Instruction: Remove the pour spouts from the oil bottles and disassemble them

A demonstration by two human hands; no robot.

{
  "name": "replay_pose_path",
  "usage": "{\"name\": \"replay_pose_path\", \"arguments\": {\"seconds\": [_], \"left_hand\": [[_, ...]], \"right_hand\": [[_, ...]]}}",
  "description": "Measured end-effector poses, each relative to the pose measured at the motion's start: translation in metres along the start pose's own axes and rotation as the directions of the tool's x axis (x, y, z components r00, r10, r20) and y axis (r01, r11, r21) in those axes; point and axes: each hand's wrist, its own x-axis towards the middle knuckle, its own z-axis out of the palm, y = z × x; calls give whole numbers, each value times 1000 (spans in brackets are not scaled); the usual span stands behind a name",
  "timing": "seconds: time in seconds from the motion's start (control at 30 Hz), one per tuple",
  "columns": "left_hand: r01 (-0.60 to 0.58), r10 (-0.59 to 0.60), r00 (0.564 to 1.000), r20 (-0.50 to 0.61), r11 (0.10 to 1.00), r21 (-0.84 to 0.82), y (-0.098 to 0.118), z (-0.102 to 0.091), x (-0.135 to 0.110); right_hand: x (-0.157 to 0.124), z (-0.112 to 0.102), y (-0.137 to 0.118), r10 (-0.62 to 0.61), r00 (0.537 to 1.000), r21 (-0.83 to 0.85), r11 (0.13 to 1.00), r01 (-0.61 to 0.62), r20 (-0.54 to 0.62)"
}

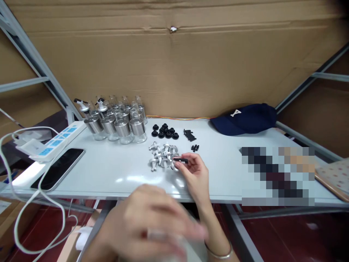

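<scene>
The only writing is a white letter on the navy cap [245, 120], at two o'clock from the right hand [194, 171]; it looks like an A, though I cannot be sure. The white power strip [58, 140] shows about four blue sockets; one black phone [58, 168] lies at its six o'clock. Four steel-banded glass bottles [124, 127] stand in the front row, with more behind, two with pourers fitted; about nine black round caps [165, 131] sit at their three o'clock. The right hand's thumb and fingers are pinched on a slim black piece [180, 159], just above the table [114, 171], at the three o'clock edge of the heaped silver spouts [163, 157], roughly ten. The left hand [148, 222], at six o'clock, is blurred; its grip cannot be told.
</scene>
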Motion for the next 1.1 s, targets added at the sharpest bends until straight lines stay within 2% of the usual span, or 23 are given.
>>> {"name": "replay_pose_path", "arguments": {"seconds": [0.07, 0.1, 0.17, 0.23, 0.33, 0.43, 0.57, 0.67, 0.8, 0.93, 1.1], "left_hand": [[-110, 109, 994, 26, 994, 15, -6, -2, 39], [-163, 163, 987, -7, 986, 36, -13, 1, 52], [-165, 179, 976, -121, 979, 116, -30, 11, 64], [-122, 154, 964, -218, 981, 152, -45, 24, 63], [-88, 126, 960, -250, 983, 161, -57, 37, 56], [-24, 55, 973, -224, 990, 138, -57, 39, 53], [104, -98, 987, -125, 994, 39, -55, 40, 56], [111, -107, 988, -114, 993, 27, -58, 43, 56], [119, -113, 988, -103, 991, 54, -61, 46, 55], [193, -192, 981, -36, 981, 22, -62, 43, 56], [204, -204, 979, -13, 975, 91, -61, 40, 61]], "right_hand": [[-2, 3, 2, 12, 998, -39, 999, -10, 58], [-3, 3, 3, 12, 996, -74, 997, -6, 86], [-5, 3, 6, 2, 990, -155, 988, 20, 140], [-7, 1, 9, -28, 987, -219, 974, 62, 158], [-9, -2, 11, -73, 991, -265, 959, 101, 114], [-9, -3, 11, -81, 992, -254, 962, 104, 100], [-9, -3, 9, -54, 993, -190, 979, 73, 101], [-10, -3, 8, -80, 992, -109, 990, 91, 103], [-10, -1, 6, -91, 975, -90, 990, 111, 201], [-9, -2, 3, -163, 943, -216, 949, 230, 291], [-6, -8, -2, -303, 876, -406, 796, 450, 375]]}}
